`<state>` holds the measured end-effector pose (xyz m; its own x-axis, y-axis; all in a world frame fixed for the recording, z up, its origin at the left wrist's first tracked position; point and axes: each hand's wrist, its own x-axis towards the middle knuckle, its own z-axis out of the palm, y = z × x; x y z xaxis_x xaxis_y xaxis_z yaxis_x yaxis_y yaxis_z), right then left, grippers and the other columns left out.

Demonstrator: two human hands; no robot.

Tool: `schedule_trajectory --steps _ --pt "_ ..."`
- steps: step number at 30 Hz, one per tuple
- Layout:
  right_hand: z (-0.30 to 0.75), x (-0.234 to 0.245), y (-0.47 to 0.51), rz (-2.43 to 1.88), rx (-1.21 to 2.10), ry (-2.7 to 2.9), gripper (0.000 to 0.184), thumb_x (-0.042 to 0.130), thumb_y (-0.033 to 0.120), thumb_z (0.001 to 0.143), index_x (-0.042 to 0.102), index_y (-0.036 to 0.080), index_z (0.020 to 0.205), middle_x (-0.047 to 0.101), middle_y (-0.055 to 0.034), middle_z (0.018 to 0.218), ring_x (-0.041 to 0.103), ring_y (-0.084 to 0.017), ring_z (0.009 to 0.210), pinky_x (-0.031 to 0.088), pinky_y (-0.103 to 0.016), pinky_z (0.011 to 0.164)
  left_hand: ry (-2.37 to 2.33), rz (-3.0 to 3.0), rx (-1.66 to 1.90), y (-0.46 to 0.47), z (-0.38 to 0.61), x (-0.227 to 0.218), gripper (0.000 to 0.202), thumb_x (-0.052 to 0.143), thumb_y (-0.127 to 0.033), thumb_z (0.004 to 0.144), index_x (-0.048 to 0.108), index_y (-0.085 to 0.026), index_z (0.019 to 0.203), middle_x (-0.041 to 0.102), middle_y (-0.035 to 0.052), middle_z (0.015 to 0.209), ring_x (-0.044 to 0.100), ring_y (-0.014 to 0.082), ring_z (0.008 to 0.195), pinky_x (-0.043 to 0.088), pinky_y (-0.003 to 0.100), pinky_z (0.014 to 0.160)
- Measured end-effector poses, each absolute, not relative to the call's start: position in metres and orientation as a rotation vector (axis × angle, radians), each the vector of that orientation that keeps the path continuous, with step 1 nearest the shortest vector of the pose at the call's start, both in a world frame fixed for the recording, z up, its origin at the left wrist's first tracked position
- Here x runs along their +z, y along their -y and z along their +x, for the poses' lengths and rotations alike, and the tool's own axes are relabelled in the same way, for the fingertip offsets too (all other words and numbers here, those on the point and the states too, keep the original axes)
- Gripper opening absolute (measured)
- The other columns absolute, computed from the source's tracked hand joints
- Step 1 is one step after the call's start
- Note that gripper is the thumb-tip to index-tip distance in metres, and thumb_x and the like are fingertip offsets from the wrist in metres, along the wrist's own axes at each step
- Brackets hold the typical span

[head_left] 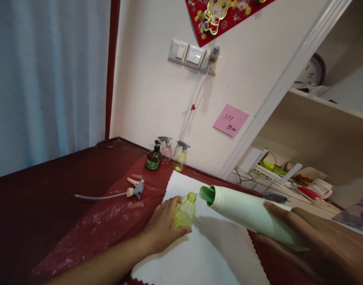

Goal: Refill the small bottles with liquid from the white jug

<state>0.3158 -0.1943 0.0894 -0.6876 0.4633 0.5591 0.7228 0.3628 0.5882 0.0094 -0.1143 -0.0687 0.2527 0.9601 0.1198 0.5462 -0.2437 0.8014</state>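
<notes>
My left hand [166, 225] is wrapped round a yellow see-through spray bottle [185, 215] with its top off, tilted slightly to the right. My right hand [314, 241] grips a pale green flask [246, 209], which lies almost level with its spout toward the bottle's neck. Between spout and neck runs a thin clear stream of liquid. Some liquid shows inside the bottle. A grey and peach spray head [136, 188] with a long clear tube lies on the red plastic sheet to the left.
Against the wall stand a dark green pump bottle [153, 158], a pink spray bottle [167, 152] and a yellow-green spray bottle [180, 158]. White scallop-edged paper [217, 253] covers part of the dark red table [50, 190]. A shelf [332, 114] with a router and cables is at right.
</notes>
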Motion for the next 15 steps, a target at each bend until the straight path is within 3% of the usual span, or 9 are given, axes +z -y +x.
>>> schedule_trajectory --steps 15 --pt "0.3189 0.0898 0.1932 -1.043 -1.275 2.342 0.036 0.047 0.038 0.099 0.058 0.023 0.130 0.076 -0.0121 0.095 0.077 -0.032 0.074 0.057 -0.037 0.050 -1.376 1.890 0.840 0.1135 0.0098 -0.0676 0.081 0.076 -0.038 0.075 0.045 -0.018 0.147 0.055 0.0156 0.152 0.048 0.0335 0.141 0.034 0.047 0.120"
